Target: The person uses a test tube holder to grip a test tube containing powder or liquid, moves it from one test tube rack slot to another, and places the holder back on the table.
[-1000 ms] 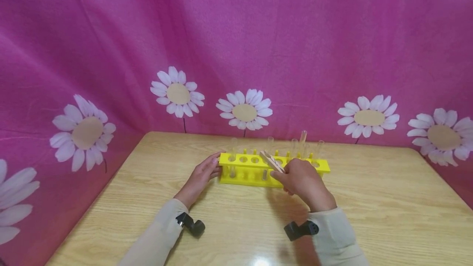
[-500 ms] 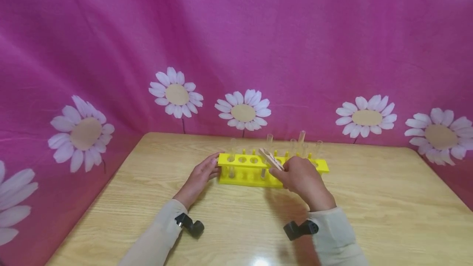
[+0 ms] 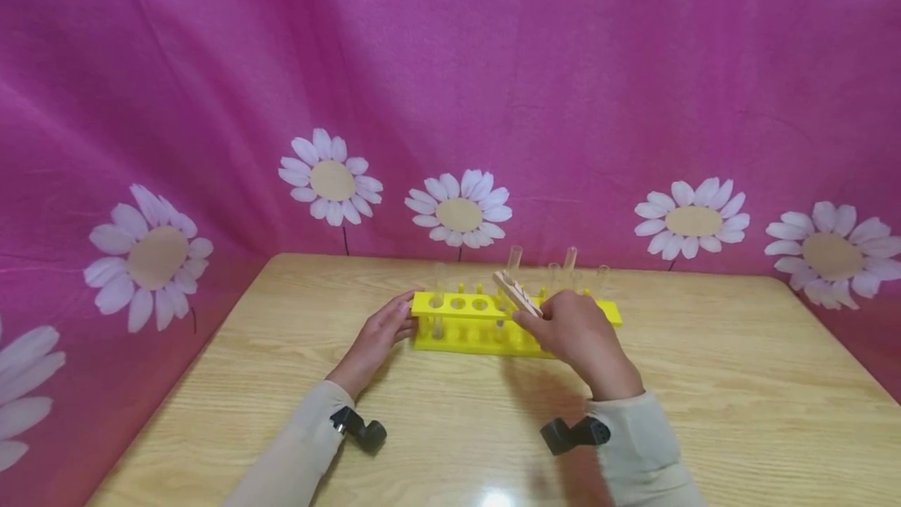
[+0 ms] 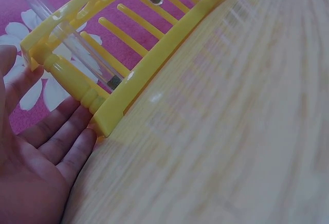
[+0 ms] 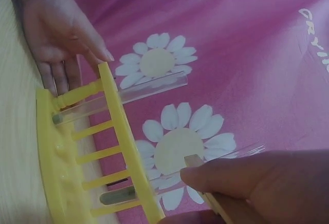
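A yellow test tube rack (image 3: 457, 346) stands on the table, with clear test tubes in some of its holes. My left hand (image 3: 378, 333) rests against the rack's left end, its fingers nearly straight along the end post (image 4: 72, 82). Between thumb and fingers, my right hand (image 3: 580, 339) holds a wooden test tube holder (image 3: 517, 293). The holder's front end meets a test tube (image 3: 516, 255) near the rack's middle. In the right wrist view, that tube's dark-filled bottom (image 5: 117, 197) hangs above the rack base. Another tube (image 4: 82, 47) stands in the leftmost hole, dark matter at its bottom.
Several more test tubes (image 3: 571, 260) rise from the rack's right part, partly behind the right hand. Yellow drying pegs (image 4: 121, 36) line the rack's back. The wooden table (image 3: 422, 429) ends at a pink flowered cloth (image 3: 577, 100) behind.
My right hand and the wooden holder have risen slightly. The middle test tube has moved up with them, while the left hand stays at the rack's end.
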`<state>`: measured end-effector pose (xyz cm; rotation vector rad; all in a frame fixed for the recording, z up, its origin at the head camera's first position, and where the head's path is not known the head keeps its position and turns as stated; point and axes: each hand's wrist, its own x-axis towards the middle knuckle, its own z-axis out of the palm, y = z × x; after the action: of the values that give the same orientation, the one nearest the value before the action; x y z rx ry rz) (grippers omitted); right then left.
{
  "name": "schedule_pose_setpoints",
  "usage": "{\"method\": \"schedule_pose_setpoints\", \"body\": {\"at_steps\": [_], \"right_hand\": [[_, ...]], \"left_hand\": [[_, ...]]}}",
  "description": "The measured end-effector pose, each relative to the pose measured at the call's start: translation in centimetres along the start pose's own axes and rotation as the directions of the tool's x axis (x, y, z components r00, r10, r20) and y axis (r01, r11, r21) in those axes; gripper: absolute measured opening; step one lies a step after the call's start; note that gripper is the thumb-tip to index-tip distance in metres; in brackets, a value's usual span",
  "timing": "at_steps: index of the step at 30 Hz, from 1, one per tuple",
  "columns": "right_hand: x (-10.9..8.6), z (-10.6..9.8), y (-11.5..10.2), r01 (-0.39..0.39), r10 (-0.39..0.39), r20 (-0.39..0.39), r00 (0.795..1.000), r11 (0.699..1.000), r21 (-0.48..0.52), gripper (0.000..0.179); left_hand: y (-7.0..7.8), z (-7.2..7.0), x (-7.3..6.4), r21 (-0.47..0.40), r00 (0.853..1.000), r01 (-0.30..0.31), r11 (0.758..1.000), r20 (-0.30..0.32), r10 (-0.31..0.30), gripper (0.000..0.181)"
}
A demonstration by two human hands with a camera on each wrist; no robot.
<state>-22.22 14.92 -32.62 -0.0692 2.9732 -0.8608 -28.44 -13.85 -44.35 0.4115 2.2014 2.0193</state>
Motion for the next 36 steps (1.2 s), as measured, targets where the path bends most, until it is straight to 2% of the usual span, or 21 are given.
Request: {"method": "schedule_pose_setpoints", "body": {"at_steps": [5,15,18,25,29,36], "right_hand": [[0.0,-0.2,-0.1,0.010,-0.010,-0.012,1.000,1.000,-0.006,0.038],[-0.2,-0.6,-0.4,0.018,-0.018,-0.040,0.999,1.000,0.011,0.041],[-0.4,-0.8,-0.5,0.023,-0.022,-0.046,0.999,0.999,0.023,0.041],[-0.7,-1.0,-0.8,0.031,-0.029,-0.055,0.998,0.999,0.030,0.040],[-0.9,-1.1,-0.8,0.042,-0.040,-0.065,0.997,0.999,0.023,0.041],[-1.1,-1.3,-0.9,0.046,-0.046,-0.074,0.996,0.999,0.001,0.043]], "left_hand": [[0.1,0.1,-0.1,0.013,1.000,-0.012,1.000,-0.001,0.012,0.057],[0.1,0.0,0.1,0.008,0.999,-0.032,0.999,0.010,0.032,0.055],[0.6,0.1,-0.1,0.016,1.000,-0.030,0.999,0.009,0.030,0.052],[0.0,-0.1,-0.1,0.034,1.000,-0.013,0.999,-0.014,0.014,0.053],[-0.1,-0.1,0.0,0.027,1.000,-0.025,0.999,-0.012,0.025,0.054],[-0.2,-0.1,0.0,0.030,1.000,0.000,1.000,-0.008,0.000,0.060]]}}
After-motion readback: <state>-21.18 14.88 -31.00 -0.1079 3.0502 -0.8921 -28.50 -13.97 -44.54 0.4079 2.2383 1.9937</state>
